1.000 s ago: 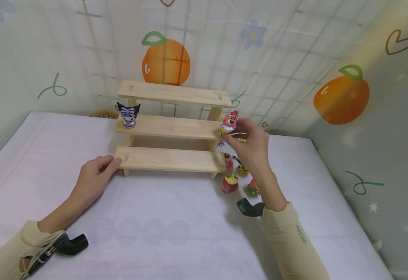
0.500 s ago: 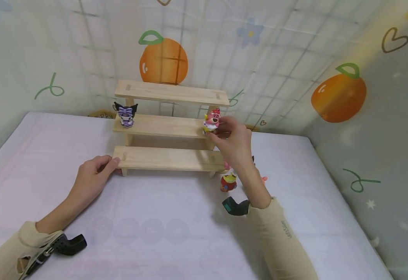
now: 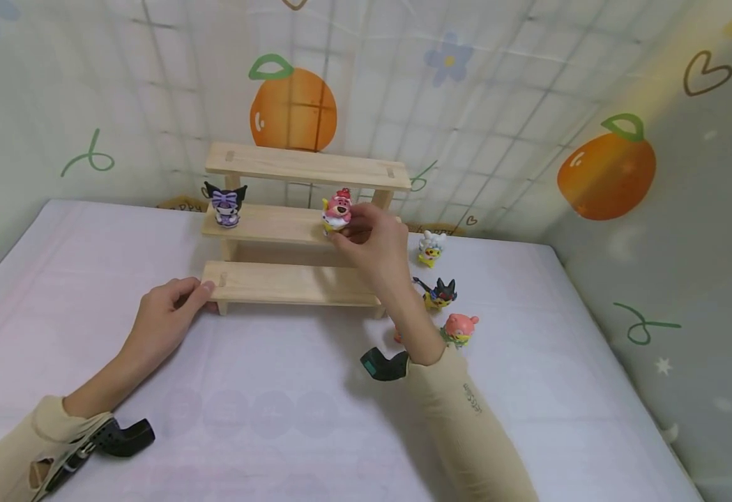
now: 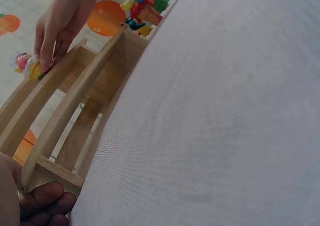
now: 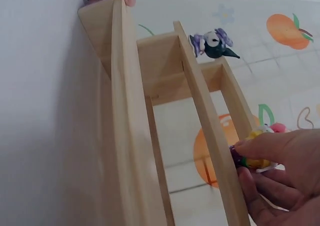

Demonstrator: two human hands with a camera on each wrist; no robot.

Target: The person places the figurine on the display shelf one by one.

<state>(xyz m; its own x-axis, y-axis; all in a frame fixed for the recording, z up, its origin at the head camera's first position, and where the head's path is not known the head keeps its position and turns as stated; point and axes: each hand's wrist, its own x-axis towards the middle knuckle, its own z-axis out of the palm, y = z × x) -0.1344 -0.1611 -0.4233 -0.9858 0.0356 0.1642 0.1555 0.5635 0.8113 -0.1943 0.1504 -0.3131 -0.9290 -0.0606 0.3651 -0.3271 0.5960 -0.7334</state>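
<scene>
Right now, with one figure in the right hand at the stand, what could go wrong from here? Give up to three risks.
1. The right hand pinches the pink figure near the front edge of the middle shelf; released too far forward, it might fall.
2. The black-eared figure stands on that shelf, so a bump could topple it.
3. The left hand grips the bottom shelf; a jerk might shift everything.

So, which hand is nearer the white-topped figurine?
Right. The right hand is left of the white-topped figurine, pinching a pink bear figurine; the left hand is farther left, gripping the bottom shelf.
</scene>
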